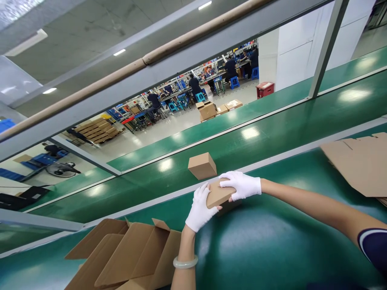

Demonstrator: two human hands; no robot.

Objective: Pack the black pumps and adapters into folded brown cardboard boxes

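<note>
A small closed cardboard box point(220, 194) is gripped between my two white-gloved hands, just above the green work surface. My left hand point(200, 207) wraps its left side, thumb low at the front corner. My right hand point(242, 185) clasps the right end, fingers over the top. Glove tips leave the fingertips bare. Right behind the held box, another cardboard box point(202, 166) rests on the green belt beyond a pale rail. The underside of the held box is hidden from view.
Open cardboard boxes point(133, 253) lie at the lower left. Flat cardboard sheets point(359, 161) are stacked at the right. A pale rail point(266, 162) separates the work surface from the green conveyor belt point(151, 177). A metal frame post point(328, 48) rises beyond. People sit at distant benches.
</note>
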